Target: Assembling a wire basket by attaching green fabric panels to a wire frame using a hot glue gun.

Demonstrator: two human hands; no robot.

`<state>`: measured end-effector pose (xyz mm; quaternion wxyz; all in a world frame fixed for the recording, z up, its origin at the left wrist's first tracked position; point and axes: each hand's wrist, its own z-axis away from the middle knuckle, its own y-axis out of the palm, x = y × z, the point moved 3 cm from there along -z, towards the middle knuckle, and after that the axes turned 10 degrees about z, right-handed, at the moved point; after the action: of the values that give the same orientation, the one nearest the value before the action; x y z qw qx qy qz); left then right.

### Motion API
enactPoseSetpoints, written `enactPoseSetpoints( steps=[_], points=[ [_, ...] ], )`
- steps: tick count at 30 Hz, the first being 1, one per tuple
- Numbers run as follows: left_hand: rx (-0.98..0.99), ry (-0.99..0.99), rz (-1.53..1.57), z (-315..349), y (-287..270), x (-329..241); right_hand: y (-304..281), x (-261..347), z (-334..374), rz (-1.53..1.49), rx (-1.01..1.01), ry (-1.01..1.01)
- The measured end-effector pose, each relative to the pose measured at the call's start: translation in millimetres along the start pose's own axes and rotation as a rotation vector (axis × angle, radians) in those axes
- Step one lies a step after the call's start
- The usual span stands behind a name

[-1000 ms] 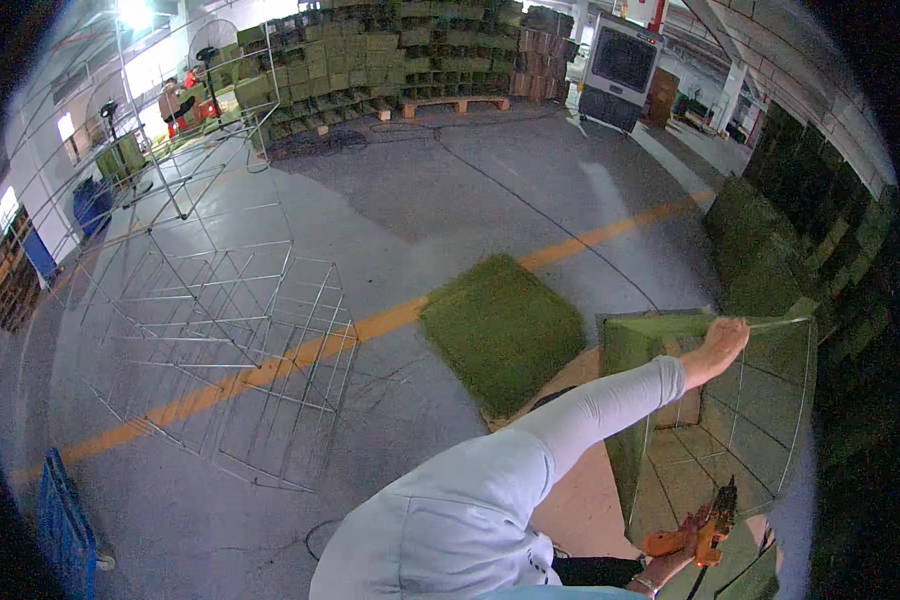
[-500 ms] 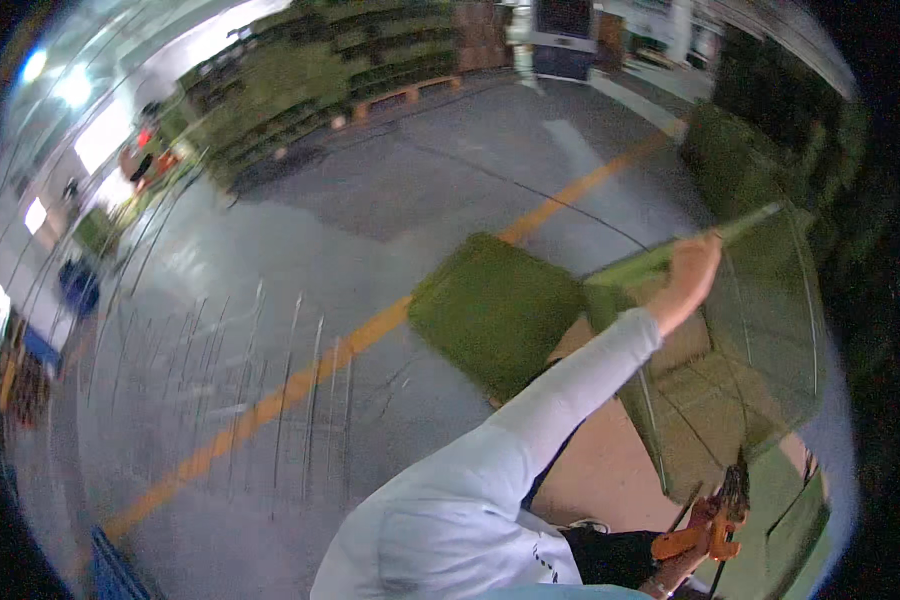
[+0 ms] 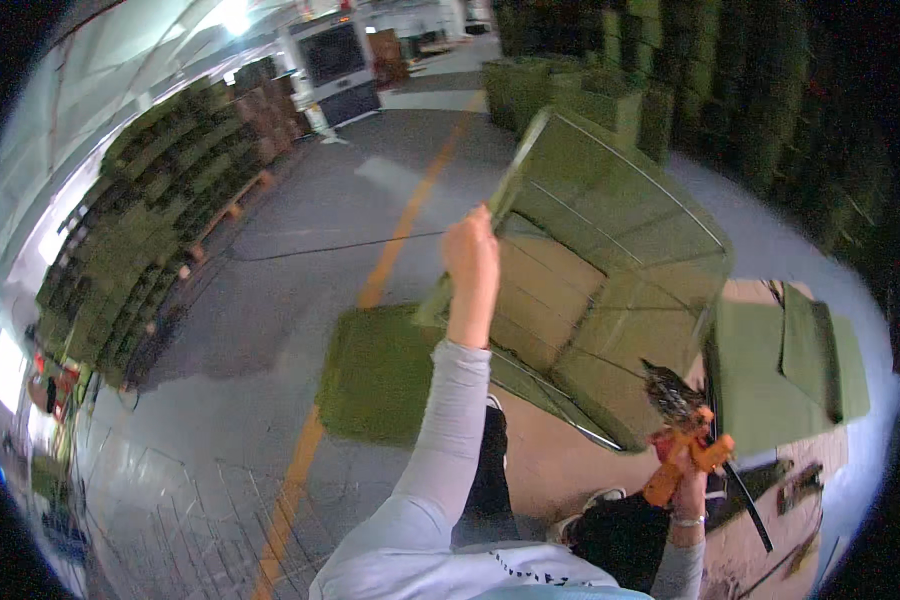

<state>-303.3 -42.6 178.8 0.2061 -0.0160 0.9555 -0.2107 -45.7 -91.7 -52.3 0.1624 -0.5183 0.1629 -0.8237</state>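
Note:
Out in front of me, a large green mesh basket with a thin metal frame is tilted, its open inside showing. My left hand is closed around its left rim, arm stretched out. Lower right, my right hand grips an orange-handled tool with a dark, blurred head. That head is close to the basket's lower right corner; I cannot tell whether they touch. A black cord or strip runs down beside the tool.
A green panel lies left of the basket across a yellow floor line. Folded green pieces lie at right on tan cardboard. Thin rods stand lower left. Green stacks rise at far left, with more bins behind.
My view has swung right, so the surroundings sit further left. The basket is turned and tilted differently, its inside facing me more. Both hands have kept their grips.

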Motion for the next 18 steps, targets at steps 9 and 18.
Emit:
enactPoseSetpoints(
  steps=[9,18],
  points=[
    [-0.004,0.008,0.072,8,-17,72,14,-55,154,-0.033,-0.601,0.463],
    [0.153,-0.250,0.142,-22,114,123,-16,21,184,-0.398,-1.001,-0.150]
  ],
)
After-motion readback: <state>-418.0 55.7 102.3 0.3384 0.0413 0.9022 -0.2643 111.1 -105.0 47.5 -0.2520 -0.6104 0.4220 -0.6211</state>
